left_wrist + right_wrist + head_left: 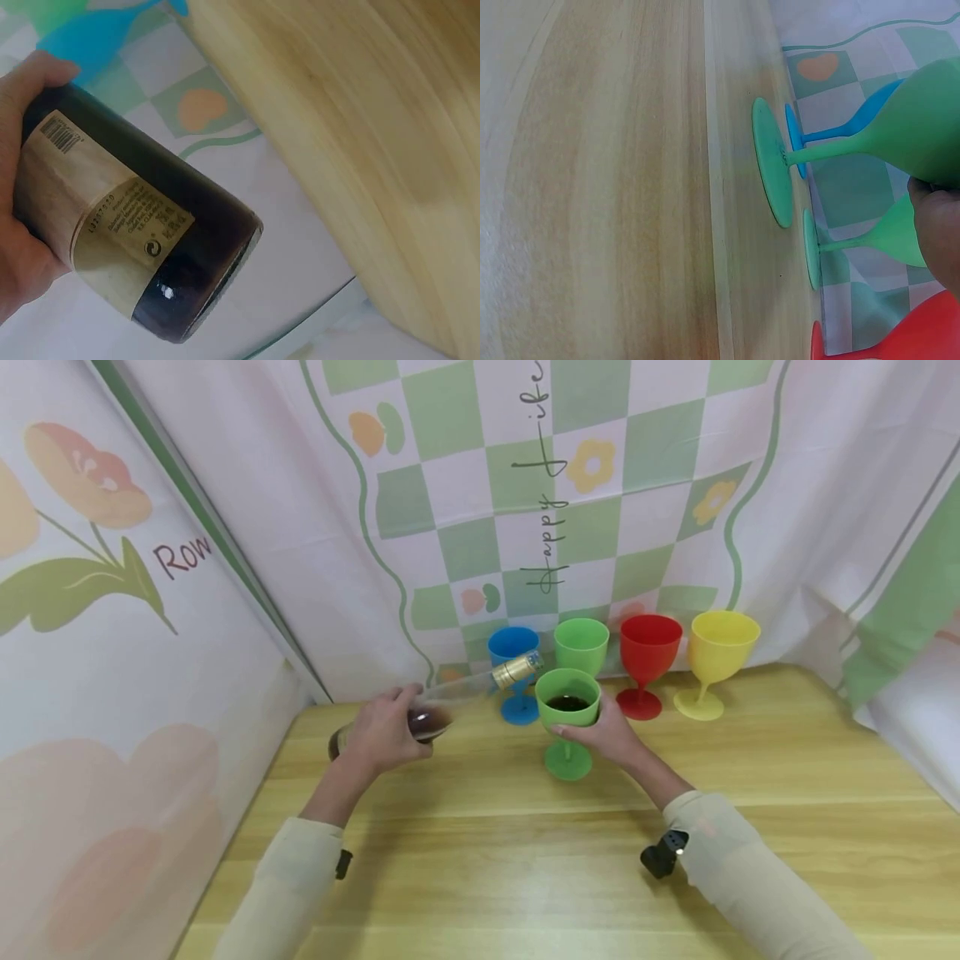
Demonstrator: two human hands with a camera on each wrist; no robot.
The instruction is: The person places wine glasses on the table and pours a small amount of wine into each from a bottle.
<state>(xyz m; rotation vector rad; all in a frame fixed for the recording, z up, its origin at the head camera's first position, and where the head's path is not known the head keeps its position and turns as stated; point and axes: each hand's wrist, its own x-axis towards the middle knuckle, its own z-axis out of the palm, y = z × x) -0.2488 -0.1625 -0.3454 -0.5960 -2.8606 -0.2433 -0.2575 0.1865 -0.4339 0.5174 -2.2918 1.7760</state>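
My left hand [386, 731] grips a labelled glass bottle [112, 202] round its body. The bottle is tilted well over, dark liquid inside, its gold-wrapped neck [514, 672] pointing right toward a green goblet [567, 708]. The bottle's mouth is close to the goblet's rim, a little up and left of it. My right hand [609, 732] holds that green goblet by its bowl, thumb across the front. Dark liquid lies in the bowl. In the right wrist view the goblet's round foot [772, 161] shows close over the wooden table [630, 187].
Behind the held goblet stand a blue goblet [513, 643], a second green goblet [581, 643], a red goblet [649, 643] and a yellow goblet [722, 647], in a row along the table's back edge. A patterned curtain [517, 527] hangs right behind them.
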